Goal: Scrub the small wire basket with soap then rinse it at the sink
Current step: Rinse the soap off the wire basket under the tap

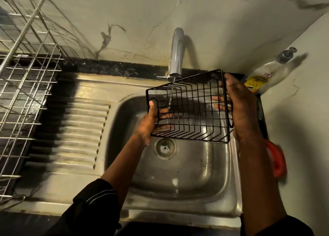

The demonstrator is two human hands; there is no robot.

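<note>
A small black wire basket [190,109] of rectangular shape is held over the bowl of a stainless steel sink [195,182], tilted so that its open side is turned towards the viewer. Its left end is gripped by the left hand [151,121], with the thumb laid over the oval handle loop and the fingers curled behind the wires. Its right end is gripped by the right hand [240,107], with the palm against the outside and the fingers wrapped inside the basket. A thin stream of water [170,96] is let fall from a curved chrome tap [176,54] at the far side and passes through the left part of the basket. The round drain [164,148] is seen just below the basket's near edge. To the left of the bowl lies the ridged steel draining board [80,129], and further left a silver wire dish rack [26,75] is set on the dark worktop [106,67]. At the far right corner a clear pump bottle with a yellow label [263,73] is stood, and a red-orange object [277,161] is partly hidden behind the right forearm.
</note>
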